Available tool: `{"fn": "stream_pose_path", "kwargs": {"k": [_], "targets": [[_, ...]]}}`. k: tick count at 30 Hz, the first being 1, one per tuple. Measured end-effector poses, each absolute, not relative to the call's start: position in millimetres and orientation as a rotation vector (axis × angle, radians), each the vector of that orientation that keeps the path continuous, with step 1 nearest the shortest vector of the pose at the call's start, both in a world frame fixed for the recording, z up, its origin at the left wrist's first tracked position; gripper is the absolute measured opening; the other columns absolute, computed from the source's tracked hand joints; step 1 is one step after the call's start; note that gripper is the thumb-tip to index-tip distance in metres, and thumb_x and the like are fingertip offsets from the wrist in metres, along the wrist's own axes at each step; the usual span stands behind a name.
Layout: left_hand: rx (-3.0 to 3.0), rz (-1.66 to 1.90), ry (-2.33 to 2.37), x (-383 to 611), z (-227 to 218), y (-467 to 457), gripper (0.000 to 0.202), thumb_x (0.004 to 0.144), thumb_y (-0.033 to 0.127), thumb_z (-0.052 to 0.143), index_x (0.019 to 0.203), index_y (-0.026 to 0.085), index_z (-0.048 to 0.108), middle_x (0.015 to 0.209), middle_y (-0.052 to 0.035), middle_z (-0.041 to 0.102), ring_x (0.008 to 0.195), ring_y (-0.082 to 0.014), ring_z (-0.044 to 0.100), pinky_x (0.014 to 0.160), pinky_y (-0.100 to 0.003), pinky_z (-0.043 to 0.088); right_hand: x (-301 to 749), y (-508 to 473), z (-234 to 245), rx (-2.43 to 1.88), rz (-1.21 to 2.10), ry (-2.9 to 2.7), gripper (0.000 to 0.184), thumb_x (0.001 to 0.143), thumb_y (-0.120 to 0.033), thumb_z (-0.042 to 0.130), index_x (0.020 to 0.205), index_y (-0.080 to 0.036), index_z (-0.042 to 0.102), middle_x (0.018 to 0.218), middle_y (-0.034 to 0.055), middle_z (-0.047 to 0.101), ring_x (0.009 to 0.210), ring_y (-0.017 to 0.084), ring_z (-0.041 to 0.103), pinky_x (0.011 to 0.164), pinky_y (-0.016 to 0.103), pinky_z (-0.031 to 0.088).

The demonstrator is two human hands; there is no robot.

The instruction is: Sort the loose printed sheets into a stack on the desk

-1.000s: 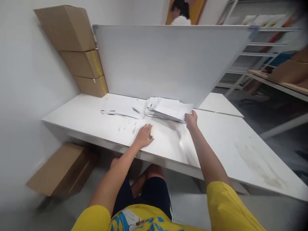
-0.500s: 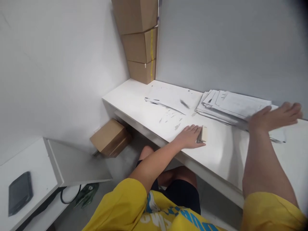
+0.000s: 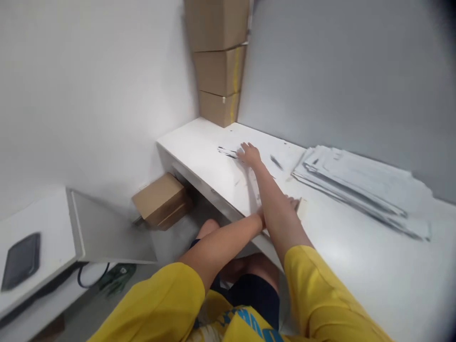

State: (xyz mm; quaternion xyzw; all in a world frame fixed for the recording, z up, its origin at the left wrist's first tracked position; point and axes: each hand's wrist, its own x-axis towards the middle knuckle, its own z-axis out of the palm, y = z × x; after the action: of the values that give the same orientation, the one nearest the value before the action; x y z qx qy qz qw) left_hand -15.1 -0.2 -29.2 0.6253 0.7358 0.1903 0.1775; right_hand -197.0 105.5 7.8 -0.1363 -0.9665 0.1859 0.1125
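Observation:
My right hand (image 3: 250,154) reaches across to the near edge of a low pile of white sheets (image 3: 263,139) on the white table. Its fingers are apart, with nothing visibly gripped. My left hand (image 3: 293,203) rests near the table's front edge, largely covered by my right forearm. Its visible fingers lie against a small cream-coloured block (image 3: 302,208). A dark, slim object like a pen (image 3: 276,162) lies on the sheets, right of my right hand. Further right is a thicker, uneven stack of white papers (image 3: 359,183).
Stacked cardboard boxes (image 3: 217,71) stand in the table's far left corner. Another cardboard box (image 3: 158,199) sits low beside the table's left end. A dark phone-like device (image 3: 21,261) lies on a white cabinet (image 3: 53,223) at left. A grey wall (image 3: 349,85) backs the table.
My right hand has swung left from the thick paper stack to the low pile of sheets. My left hand stays by the cream block, now behind my right forearm. The view has shifted slightly.

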Motion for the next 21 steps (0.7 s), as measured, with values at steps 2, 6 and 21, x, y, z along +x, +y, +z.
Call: {"fn": "stream_pose_path", "kwargs": {"k": [2, 6, 21], "targets": [[1.752, 0.553, 2.052, -12.1, -30.7, 0.5, 0.089, 0.091, 0.050, 0.055, 0.157, 0.003, 0.018, 0.165, -0.0175, 0.019, 0.155, -0.0298, 0.011, 0.127, -0.040, 0.006, -203.1, 102.7, -1.7, -0.452, 0.506, -2.867, 0.069, 0.091, -0.043, 0.048, 0.148, -0.006, 0.038, 0.155, 0.0219, 0.038, 0.147, 0.036, 0.025, 0.117, 0.055, 0.020], [1.745, 0.562, 2.033, -9.8, -25.2, -1.3, 0.079, 0.097, 0.047, 0.042, 0.159, 0.006, 0.014, 0.166, -0.0138, 0.017, 0.155, -0.0259, 0.011, 0.127, -0.038, 0.007, -195.6, 111.3, -18.6, -0.478, 0.465, -2.873, 0.069, 0.090, -0.048, 0.048, 0.144, -0.005, 0.043, 0.134, 0.0253, 0.058, 0.134, 0.035, 0.043, 0.112, 0.054, 0.025], [1.821, 0.420, 2.100, -11.5, -45.2, 9.7, 0.081, 0.096, 0.044, 0.042, 0.160, 0.006, 0.009, 0.167, -0.0137, 0.012, 0.155, -0.0283, 0.009, 0.127, -0.042, 0.005, -154.1, 98.4, -13.7, -0.481, 0.485, -2.767, 0.046, 0.093, -0.027, 0.037, 0.128, -0.015, 0.064, 0.106, 0.0191, 0.072, 0.095, 0.029, 0.065, 0.084, 0.039, 0.045]]}}
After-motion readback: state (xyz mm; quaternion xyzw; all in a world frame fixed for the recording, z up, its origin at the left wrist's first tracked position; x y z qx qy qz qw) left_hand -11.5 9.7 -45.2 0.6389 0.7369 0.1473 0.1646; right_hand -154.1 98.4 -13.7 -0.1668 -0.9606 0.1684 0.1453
